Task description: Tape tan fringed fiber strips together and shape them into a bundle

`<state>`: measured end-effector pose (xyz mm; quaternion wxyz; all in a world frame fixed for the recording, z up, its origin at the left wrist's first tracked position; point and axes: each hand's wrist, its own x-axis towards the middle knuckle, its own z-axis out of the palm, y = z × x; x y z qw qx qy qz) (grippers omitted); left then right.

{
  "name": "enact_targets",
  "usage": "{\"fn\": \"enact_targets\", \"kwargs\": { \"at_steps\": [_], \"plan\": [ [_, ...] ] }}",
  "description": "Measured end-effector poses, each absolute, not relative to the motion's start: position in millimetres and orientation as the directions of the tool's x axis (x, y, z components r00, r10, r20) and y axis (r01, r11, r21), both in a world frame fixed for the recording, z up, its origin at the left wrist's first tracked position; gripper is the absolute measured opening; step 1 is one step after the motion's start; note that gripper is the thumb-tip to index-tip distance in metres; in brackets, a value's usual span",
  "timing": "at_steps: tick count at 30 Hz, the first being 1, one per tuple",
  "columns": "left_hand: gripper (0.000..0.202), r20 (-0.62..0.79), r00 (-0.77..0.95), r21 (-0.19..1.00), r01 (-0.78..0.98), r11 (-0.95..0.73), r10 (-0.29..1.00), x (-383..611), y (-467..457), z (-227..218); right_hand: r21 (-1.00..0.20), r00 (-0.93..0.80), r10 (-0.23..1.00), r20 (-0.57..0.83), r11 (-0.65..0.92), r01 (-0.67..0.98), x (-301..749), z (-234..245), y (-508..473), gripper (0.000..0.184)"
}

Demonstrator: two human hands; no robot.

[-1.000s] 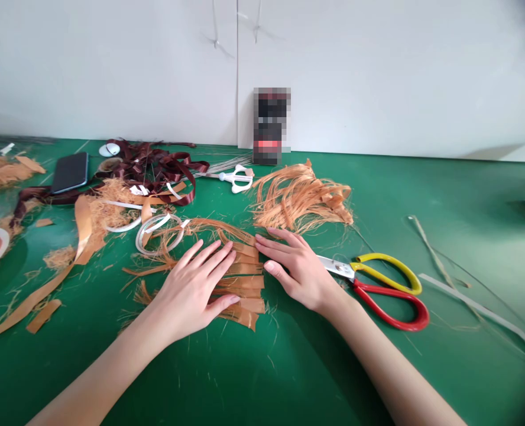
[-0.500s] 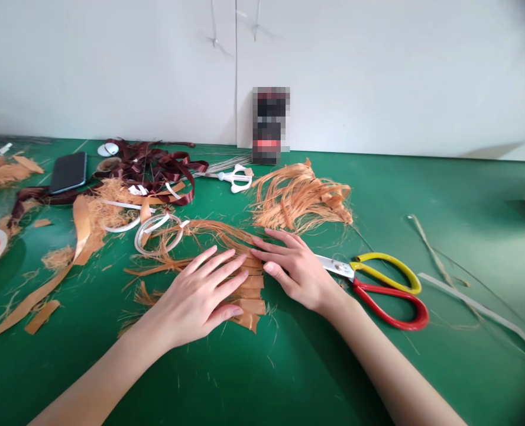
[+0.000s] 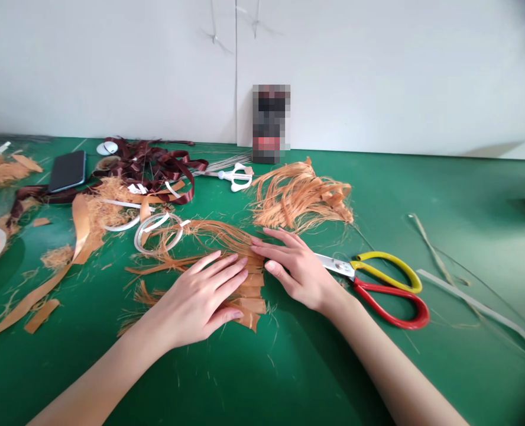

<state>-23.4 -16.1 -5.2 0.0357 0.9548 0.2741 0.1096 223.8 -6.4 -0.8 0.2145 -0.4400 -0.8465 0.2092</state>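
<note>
Grip open: the left hand (image 3: 194,305) and right hand (image 3: 295,272) rest flat on frayed orange ribbon (image 3: 251,305).

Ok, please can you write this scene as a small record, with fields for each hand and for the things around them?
Left hand: lying flat on frayed tan ribbon strips
Right hand: fingers at the right edge of those strips
Beside right hand: steel scissors with red and yellow handles
Behind hands: loose tan ribbon fibres
Further left: dark maroon satin ribbon, black smartphone
Surface: green tabletop
</note>
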Motion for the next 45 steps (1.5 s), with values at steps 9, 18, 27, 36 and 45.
{"fn": "enact_targets", "kwargs": {
  "at_steps": [9, 18, 27, 36, 45],
  "plan": [
    [0.063, 0.152, 0.830, 0.012, 0.542, -0.841, 0.537, -23, -15, -6, -0.521, -0.522, 0.824, 0.222, 0.553, 0.651, 224, -1, -7, 0.042],
    [0.066, 0.106, 0.790, -0.001, 0.607, -0.795, 0.603, -23, -14, -10, -0.513, -0.513, 0.829, 0.223, 0.548, 0.661, 224, -3, -7, 0.040],
    [0.065, 0.108, 0.795, -0.002, 0.601, -0.799, 0.597, -21, -14, -9, -0.483, -0.494, 0.824, 0.279, 0.565, 0.669, 220, -6, -6, 0.043],
    [0.063, 0.116, 0.835, -0.009, 0.542, -0.840, 0.537, -24, -14, -5, -0.491, -0.485, 0.831, 0.272, 0.553, 0.673, 220, -6, -6, 0.038],
    [0.052, 0.212, 0.886, 0.002, 0.421, -0.907, 0.412, -27, -15, 8, -0.496, -0.502, 0.833, 0.234, 0.546, 0.675, 221, -6, -6, 0.055]
  ]
}}
